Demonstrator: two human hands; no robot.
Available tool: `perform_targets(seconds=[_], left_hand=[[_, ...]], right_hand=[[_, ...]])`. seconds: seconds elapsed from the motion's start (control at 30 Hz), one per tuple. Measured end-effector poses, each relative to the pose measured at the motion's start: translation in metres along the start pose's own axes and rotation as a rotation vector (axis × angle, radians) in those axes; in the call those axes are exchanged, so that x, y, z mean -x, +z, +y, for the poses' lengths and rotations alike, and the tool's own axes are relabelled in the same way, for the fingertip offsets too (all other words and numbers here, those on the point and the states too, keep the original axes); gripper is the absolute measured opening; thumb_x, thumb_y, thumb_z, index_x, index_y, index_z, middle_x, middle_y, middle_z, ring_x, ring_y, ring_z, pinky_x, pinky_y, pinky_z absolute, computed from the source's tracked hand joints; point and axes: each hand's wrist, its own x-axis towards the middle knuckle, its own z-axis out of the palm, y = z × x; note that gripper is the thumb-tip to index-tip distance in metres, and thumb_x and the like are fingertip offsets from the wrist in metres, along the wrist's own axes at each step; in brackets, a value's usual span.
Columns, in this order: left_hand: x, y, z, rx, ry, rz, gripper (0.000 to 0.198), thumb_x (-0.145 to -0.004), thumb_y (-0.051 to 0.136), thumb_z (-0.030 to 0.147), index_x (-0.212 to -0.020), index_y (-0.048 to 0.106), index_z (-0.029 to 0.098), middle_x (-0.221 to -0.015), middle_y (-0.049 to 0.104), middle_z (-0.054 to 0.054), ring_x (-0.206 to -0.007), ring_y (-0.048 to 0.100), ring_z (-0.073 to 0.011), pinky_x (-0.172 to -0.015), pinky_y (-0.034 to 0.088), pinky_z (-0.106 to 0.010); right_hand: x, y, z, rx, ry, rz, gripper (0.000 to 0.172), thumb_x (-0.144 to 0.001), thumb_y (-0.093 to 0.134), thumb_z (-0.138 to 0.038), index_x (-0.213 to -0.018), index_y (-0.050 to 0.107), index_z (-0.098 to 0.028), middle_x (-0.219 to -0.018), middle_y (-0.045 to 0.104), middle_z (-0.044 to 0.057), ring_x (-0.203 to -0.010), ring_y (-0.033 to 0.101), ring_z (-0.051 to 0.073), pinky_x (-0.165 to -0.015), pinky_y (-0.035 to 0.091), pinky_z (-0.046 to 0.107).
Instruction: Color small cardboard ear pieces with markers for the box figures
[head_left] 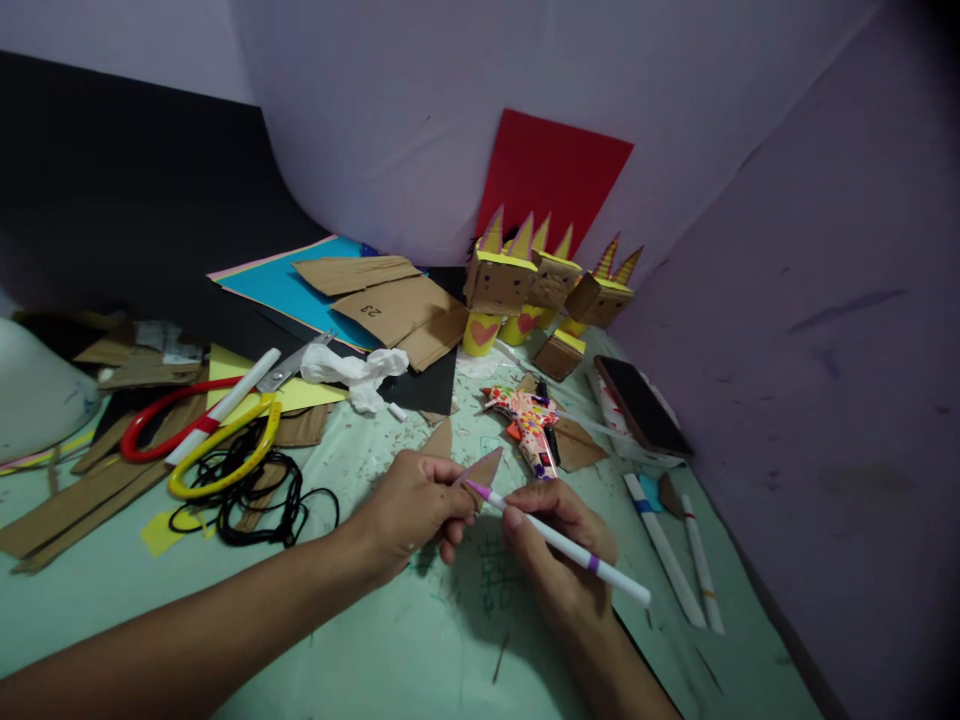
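Note:
My left hand [409, 505] pinches a small pointed piece of brown cardboard [484, 466] just above the pale green table [390, 650]. My right hand [559, 540] grips a white marker with a purple tip [559, 543], and the tip touches the lower edge of the cardboard piece. Both hands are closed around what they hold. Scribbled pen marks show on the table under my hands.
Several cardboard box figures with spiky tops [551, 285] stand at the back by a red sheet [551, 180]. A patterned glue gun [532, 425], a phone [641, 405], two more markers [682, 550], large scissors [202, 435], black cord [255, 495], crumpled tissue [356, 372] and cardboard scraps [390, 305] lie around.

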Motion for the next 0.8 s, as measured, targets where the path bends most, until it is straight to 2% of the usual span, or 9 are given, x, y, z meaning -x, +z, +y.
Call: perform_targets(seconds=[0.17,0.37,0.57,0.63,0.73,0.8], left_hand=[[0.0008,-0.0003,-0.0016,0.001,0.013,-0.008,0.007,-0.052,0.055,0.019,-0.049,0.058,0.014,-0.034,0.047,0.004,-0.027,0.037,-0.0054,-0.027,0.032,-0.016],[-0.0006,-0.0011,-0.0022,-0.003,0.022,-0.014,0.005,-0.05,0.053,0.017,-0.046,0.056,0.015,-0.034,0.045,0.004,-0.029,0.036,-0.0056,-0.028,0.033,-0.016],[0.0,-0.0008,-0.0026,-0.004,0.041,-0.02,0.006,-0.052,0.054,0.018,-0.047,0.056,0.015,-0.035,0.046,0.004,-0.029,0.037,-0.0058,-0.028,0.032,-0.016],[0.0001,-0.0005,-0.0022,-0.003,0.048,-0.021,0.007,-0.051,0.054,0.018,-0.046,0.055,0.015,-0.034,0.045,0.005,-0.029,0.037,-0.0058,-0.027,0.031,-0.016],[-0.0003,-0.0006,-0.0025,-0.005,0.03,-0.017,0.006,-0.05,0.055,0.018,-0.045,0.054,0.015,-0.032,0.044,0.005,-0.027,0.036,-0.0057,-0.027,0.03,-0.016],[-0.0008,-0.0012,-0.0036,-0.004,0.024,-0.02,0.006,-0.05,0.055,0.018,-0.045,0.055,0.015,-0.032,0.045,0.004,-0.026,0.035,-0.0056,-0.027,0.031,-0.016]], right_hand=[[-0.0005,0.0004,-0.0041,-0.018,0.043,-0.028,0.019,-0.073,0.062,-0.035,-0.064,0.061,-0.018,-0.05,0.058,0.0,-0.043,0.048,0.011,-0.04,0.034,0.021],[-0.004,-0.0012,-0.003,0.031,0.121,0.11,0.022,-0.071,0.062,-0.039,-0.066,0.062,-0.018,-0.05,0.059,0.001,-0.044,0.049,0.013,-0.042,0.035,0.023],[-0.0039,-0.0002,-0.0041,-0.017,0.092,-0.002,0.022,-0.071,0.063,-0.038,-0.064,0.061,-0.018,-0.048,0.057,0.0,-0.042,0.048,0.012,-0.039,0.033,0.022],[-0.0047,0.0,-0.0064,-0.013,0.119,0.032,0.021,-0.071,0.062,-0.038,-0.065,0.061,-0.018,-0.048,0.057,-0.001,-0.042,0.047,0.012,-0.04,0.033,0.022],[-0.0057,0.0002,-0.008,-0.035,0.145,0.151,0.019,-0.07,0.062,-0.037,-0.066,0.061,-0.018,-0.051,0.059,0.0,-0.044,0.05,0.013,-0.043,0.035,0.023],[-0.0055,0.0006,-0.0074,-0.056,0.139,0.161,0.019,-0.07,0.062,-0.037,-0.066,0.061,-0.018,-0.051,0.059,0.0,-0.045,0.051,0.013,-0.043,0.036,0.023]])
